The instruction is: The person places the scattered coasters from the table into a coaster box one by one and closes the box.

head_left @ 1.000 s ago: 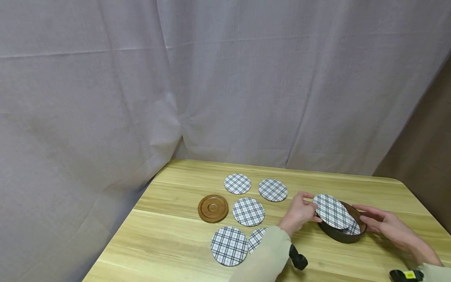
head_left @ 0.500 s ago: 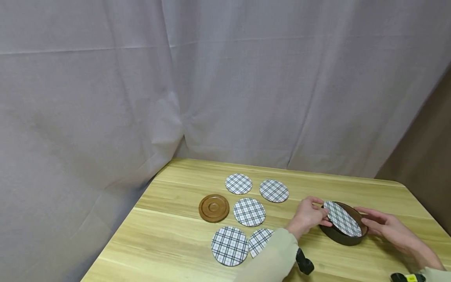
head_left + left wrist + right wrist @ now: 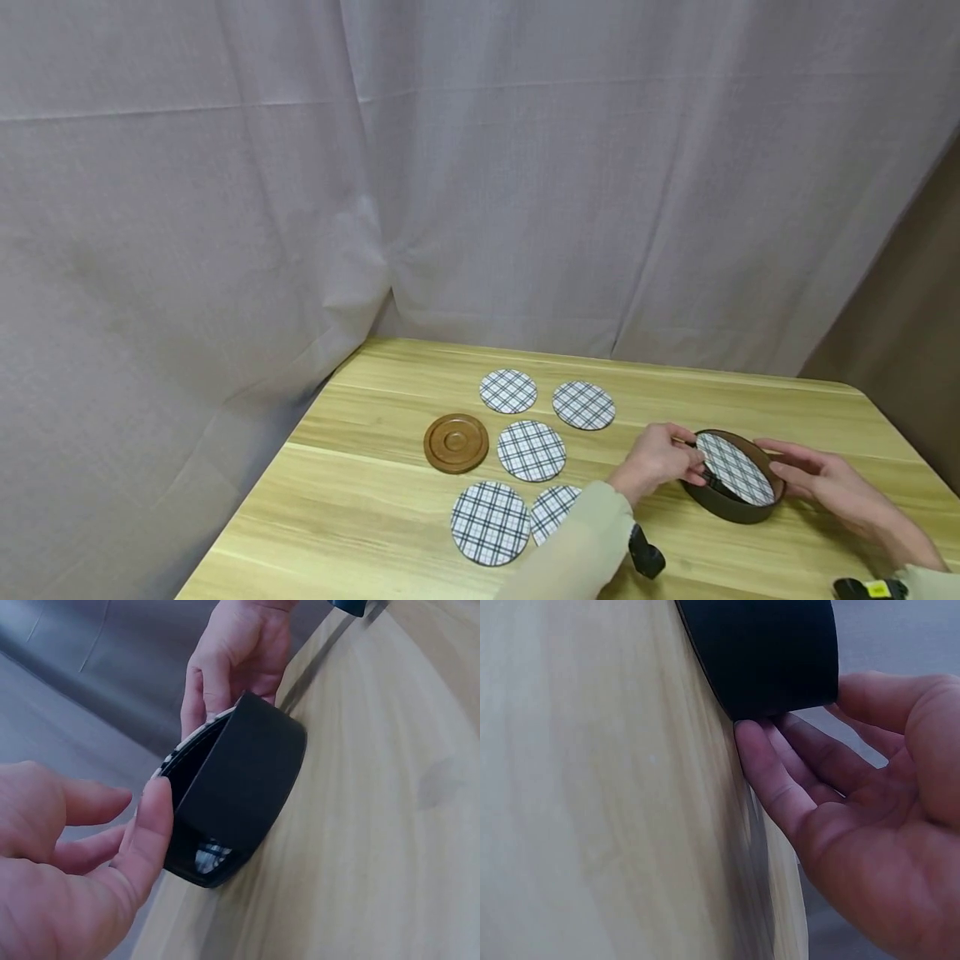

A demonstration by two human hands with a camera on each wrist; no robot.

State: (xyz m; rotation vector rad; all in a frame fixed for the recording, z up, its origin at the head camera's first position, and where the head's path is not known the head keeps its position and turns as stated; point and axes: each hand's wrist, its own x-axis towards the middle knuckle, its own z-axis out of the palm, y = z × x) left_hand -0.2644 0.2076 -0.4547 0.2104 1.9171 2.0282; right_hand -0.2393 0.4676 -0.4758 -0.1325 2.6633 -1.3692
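My left hand [image 3: 658,460] pinches the left edge of a round plaid coaster [image 3: 737,472], white with black lines. It leans tilted in a round box [image 3: 733,508], dark outside and brown inside, with its left side raised. From the left wrist view, the thumb of the left hand [image 3: 82,862] is at the coaster's edge by the box rim; the fingertips behind are partly hidden. My right hand [image 3: 828,483] holds the box's right side. In the right wrist view its thumb touches one edge of the dark wall [image 3: 769,656], fingertips the other.
Left of the box, several plaid coasters lie apart on the wooden table [image 3: 337,500], among them a near-left coaster [image 3: 490,523] and one partly under the left sleeve [image 3: 555,510]. A brown wooden disc [image 3: 456,443] lies beside them. Grey curtain [image 3: 525,208] hangs behind.
My left hand has moved right and slightly down, lowering the held coaster from above the box into it, tilted. The right hand has stayed at the box's right side.
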